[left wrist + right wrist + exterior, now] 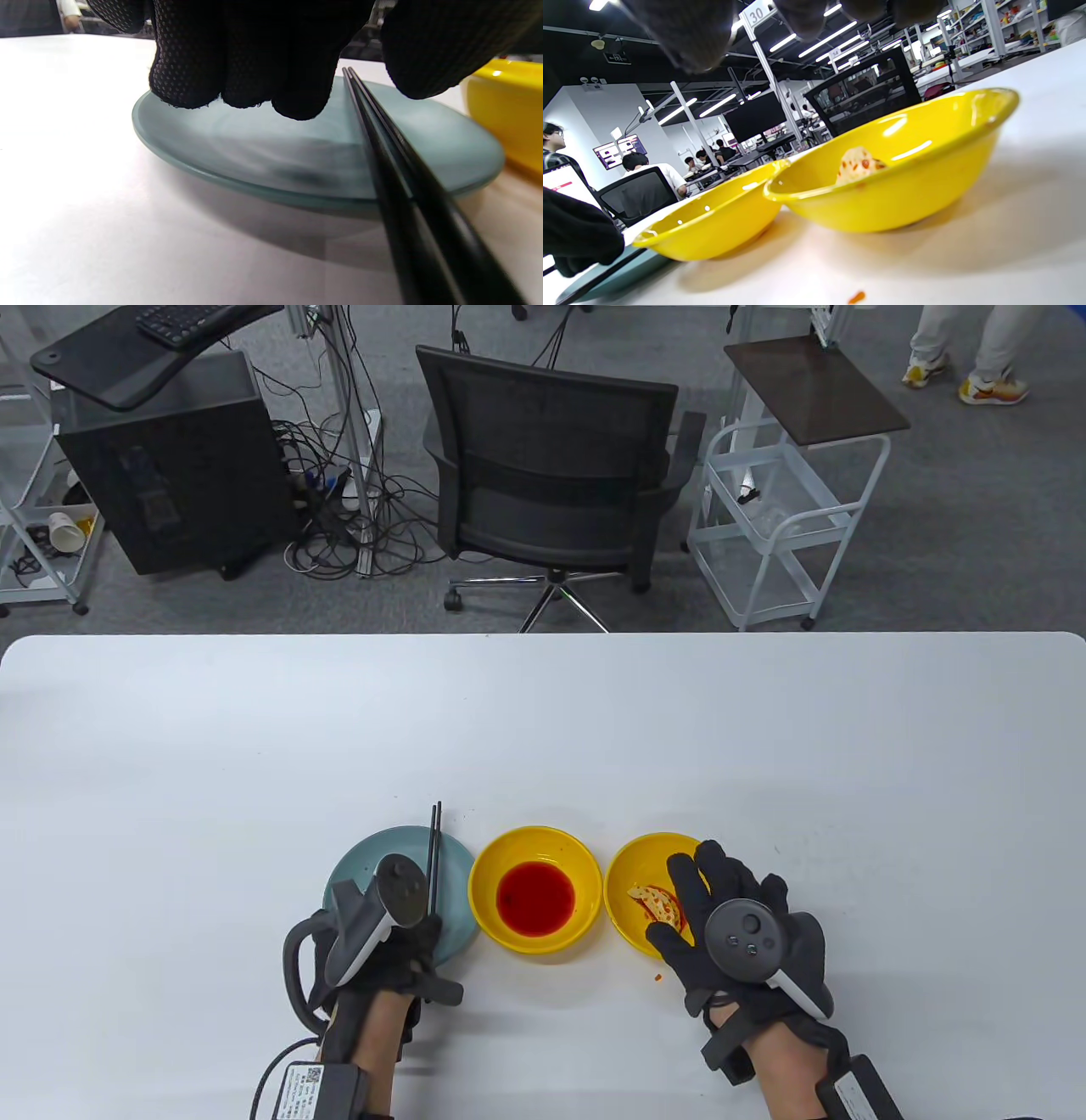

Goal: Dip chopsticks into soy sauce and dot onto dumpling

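A: Lower left, the left hand (382, 937) hovers over the chopsticks (434, 857) on the teal plate (356, 865); grip unclear.

B: Centre, the sauce bowl (535, 902). Right hand (738, 933) spread, empty, beside the dumpling (653, 902) (already spotted). A loose pinch could drop them.

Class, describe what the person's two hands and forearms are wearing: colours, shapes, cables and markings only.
Both the left hand and right hand wear black gloves with a dotted, textured fabric. A dark grey, round-faced tracker with buttons and a white underside is strapped to each. Forearms are bare; each wrist carries a black box, the left one with a white printed label and a black cable.
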Available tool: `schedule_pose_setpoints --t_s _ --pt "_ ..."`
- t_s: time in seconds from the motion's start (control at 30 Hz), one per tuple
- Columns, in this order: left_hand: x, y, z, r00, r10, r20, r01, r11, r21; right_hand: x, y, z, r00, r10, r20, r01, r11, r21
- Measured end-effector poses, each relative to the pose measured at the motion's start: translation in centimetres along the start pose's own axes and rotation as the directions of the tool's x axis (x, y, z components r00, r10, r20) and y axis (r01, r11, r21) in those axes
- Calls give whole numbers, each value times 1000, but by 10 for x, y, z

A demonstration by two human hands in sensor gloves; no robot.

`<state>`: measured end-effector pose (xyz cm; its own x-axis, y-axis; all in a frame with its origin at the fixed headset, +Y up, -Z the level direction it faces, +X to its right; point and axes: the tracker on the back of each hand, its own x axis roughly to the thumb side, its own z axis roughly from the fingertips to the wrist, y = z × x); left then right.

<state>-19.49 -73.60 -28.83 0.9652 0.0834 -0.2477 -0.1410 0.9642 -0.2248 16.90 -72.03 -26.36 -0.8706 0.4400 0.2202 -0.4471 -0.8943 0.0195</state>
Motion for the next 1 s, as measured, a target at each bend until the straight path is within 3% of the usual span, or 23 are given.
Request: schedule_pose_setpoints --t_s 0.33,1.0 --pt "11 -11 -7 995 -97 -21 96 994 -46 -4 -3 1 1000 -20 -11 20 1000 -8" --pt "0 -8 -9 999 -12 -49 9 999 -46 -1 -4 1 998 -55 13 55 998 -5"
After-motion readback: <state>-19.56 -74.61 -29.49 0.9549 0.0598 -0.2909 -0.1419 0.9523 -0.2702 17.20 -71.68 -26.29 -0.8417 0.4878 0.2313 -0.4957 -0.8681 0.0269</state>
